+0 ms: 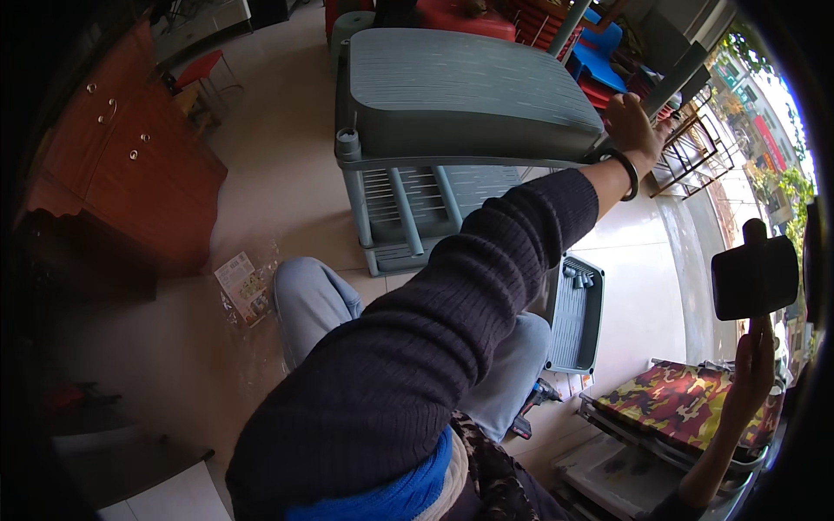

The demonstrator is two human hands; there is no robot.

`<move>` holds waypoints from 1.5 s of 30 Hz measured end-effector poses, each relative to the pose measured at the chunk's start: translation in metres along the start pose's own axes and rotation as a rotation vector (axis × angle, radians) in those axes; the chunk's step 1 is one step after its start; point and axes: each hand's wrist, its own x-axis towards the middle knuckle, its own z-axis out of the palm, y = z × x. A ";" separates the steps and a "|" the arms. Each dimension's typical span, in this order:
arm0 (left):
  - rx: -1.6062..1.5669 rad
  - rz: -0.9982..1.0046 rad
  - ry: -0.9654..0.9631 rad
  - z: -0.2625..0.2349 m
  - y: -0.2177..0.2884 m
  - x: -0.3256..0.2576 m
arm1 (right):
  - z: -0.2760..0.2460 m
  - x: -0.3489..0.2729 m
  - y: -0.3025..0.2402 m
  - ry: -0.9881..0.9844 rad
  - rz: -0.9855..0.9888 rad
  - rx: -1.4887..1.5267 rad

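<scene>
A grey plastic shelf unit (469,82) stands in front of me, its ribbed tiers joined by round posts. My left arm reaches across to the right. My left hand (637,130) is closed around a grey post (679,80) at the unit's right corner; part of the grip is hidden. Out at the right, my right hand (757,358) holds up a black mallet (754,276) with a blocky head, apart from the shelf. Another post (571,28) rises from the far side.
Near my knees, a loose grey tray (575,326) holds several short tube pieces (578,277), with a cordless drill (532,408) nearby. A camouflage-covered folded item (686,399) lies lower right, a printed sheet (243,288) lower left. A red-brown cabinet (113,165) stands left; stacked chairs (599,52) stand behind.
</scene>
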 end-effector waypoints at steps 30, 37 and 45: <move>-0.049 -0.131 -1.155 -0.584 -0.072 -0.121 | 0.057 -0.002 -0.157 -0.008 0.187 0.719; -0.486 0.353 -0.384 -0.563 -0.022 0.167 | 0.103 0.054 -0.232 -0.185 0.034 0.880; -0.296 0.298 -0.452 -0.415 -0.060 0.320 | 0.111 0.056 -0.226 -0.120 0.063 0.855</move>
